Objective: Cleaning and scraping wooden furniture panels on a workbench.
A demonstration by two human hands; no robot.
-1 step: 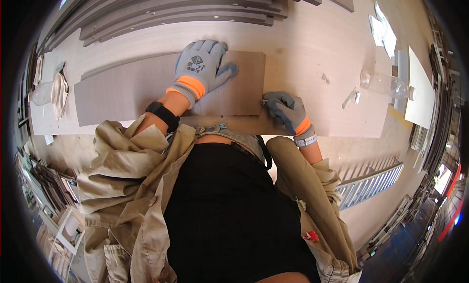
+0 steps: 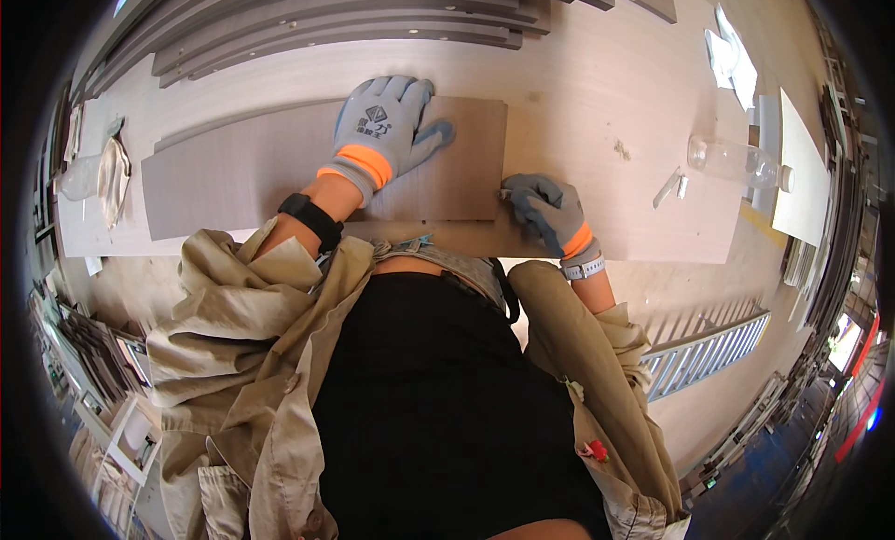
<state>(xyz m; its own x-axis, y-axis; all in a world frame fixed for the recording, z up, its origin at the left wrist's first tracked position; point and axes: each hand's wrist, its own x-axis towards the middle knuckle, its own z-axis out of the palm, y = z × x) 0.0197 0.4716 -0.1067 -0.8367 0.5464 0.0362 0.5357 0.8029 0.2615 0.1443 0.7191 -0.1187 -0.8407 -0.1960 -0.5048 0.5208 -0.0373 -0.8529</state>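
Note:
A long grey-brown wood-grain board [image 2: 457,158] lies across the pale tabletop in front of me. The edge of another board [image 2: 244,118] shows along its far side. My left hand [image 2: 387,125], in a grey-blue glove with an orange cuff, rests flat on the upper board, fingers stretched and thumb out to the side. At the board's right end, my gloved right hand [image 2: 548,214] is closed around a small metal piece [image 2: 505,195]. Its tip meets the board's end edge near the front corner; the fingers hide the rest, so its kind is unclear.
Several long grey-brown boards [image 2: 345,36] are stacked along the table's far side. To the right lie a clear plastic bottle [image 2: 732,160] and small pale scraps [image 2: 668,187]. Another clear bottle [image 2: 79,178] and a crumpled cloth [image 2: 114,181] lie at the left. A slatted metal frame [image 2: 713,349] stands near right.

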